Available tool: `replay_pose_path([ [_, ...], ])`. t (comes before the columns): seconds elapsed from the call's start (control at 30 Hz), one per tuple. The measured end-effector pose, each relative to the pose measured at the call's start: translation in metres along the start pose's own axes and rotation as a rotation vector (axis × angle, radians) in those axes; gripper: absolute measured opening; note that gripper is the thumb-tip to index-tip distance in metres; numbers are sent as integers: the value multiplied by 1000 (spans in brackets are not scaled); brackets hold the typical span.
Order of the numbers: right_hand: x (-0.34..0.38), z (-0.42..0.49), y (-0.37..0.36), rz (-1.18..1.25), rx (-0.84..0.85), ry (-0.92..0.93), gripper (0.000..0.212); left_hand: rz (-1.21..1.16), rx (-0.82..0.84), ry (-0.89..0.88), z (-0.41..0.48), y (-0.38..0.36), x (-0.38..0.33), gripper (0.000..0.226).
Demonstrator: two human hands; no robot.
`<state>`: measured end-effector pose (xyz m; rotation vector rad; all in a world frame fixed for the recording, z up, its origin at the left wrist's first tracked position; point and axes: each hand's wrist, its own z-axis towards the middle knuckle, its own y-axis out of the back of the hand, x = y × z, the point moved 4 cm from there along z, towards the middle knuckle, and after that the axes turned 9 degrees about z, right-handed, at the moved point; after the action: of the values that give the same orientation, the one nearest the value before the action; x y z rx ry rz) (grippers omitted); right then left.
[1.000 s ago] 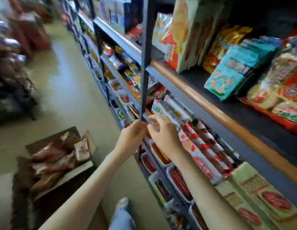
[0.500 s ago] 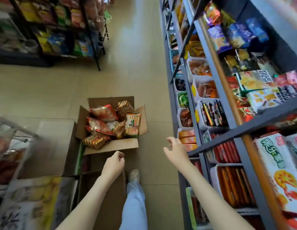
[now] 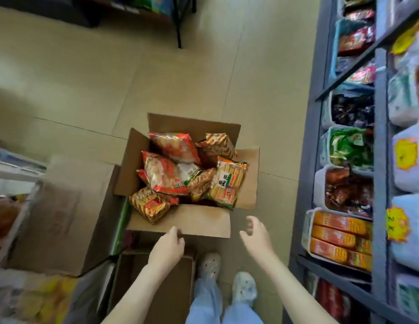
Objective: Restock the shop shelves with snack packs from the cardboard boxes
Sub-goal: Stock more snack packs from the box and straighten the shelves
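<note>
Cardboard, far left: a closed brown box [image 3: 58, 218] stands on the tiled floor [image 3: 86, 78]; its printing is too faint to read.
Open cardboard box [image 3: 180, 220]: mid-floor with its flaps spread, its left side against the closed brown box, heaped with snack packs.
Striped pack [image 3: 150, 204]: red and gold, hanging over the near flap. It carries pale characters I cannot make out.
Red-and-orange pack [image 3: 166, 174]: on top of the heap, left of centre; its print is blurred.
Left hand [image 3: 167, 247]: at the near flap's edge, fingers [image 3: 178, 237] loosely curled together round nothing. Whether they touch the cardboard I cannot tell.
Yellow-green pack [image 3: 227, 181]: on the right side of the open box, with a white label that reads "旺旺" in black.
Shoes [image 3: 209, 263]: pale, on the floor below the hands.
Right hand [image 3: 256, 235]: over the floor just right of the near flap, fingers [image 3: 249, 222] apart and curved, holding nothing.
Shelves [image 3: 379, 136]: grey metal along the right edge, with pale tubs on the lower tier.
Green packs [image 3: 346, 146]: in a middle tub.
Orange packs [image 3: 339, 237]: stacked flat in the nearest tub, lettering unreadable.
Price tags [image 3: 405, 153]: yellow and star-shaped, on the upper tier; the handwriting is too blurred to read.
</note>
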<state>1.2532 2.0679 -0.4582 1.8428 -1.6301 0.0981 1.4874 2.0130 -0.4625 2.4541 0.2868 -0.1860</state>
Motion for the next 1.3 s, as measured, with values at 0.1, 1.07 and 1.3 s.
replay_pose_path([
  [0.1, -23, 71, -26, 2, 10, -35, 52, -50, 12, -2, 54, -35, -1, 32],
  [1.07, 34, 48, 37, 701, 68, -47, 21, -383, -272, -323, 40, 10, -115, 54],
  [1.3, 70, -117, 163, 794, -80, 159, 30, -392, 68, -780, -113, 87, -217, 81],
])
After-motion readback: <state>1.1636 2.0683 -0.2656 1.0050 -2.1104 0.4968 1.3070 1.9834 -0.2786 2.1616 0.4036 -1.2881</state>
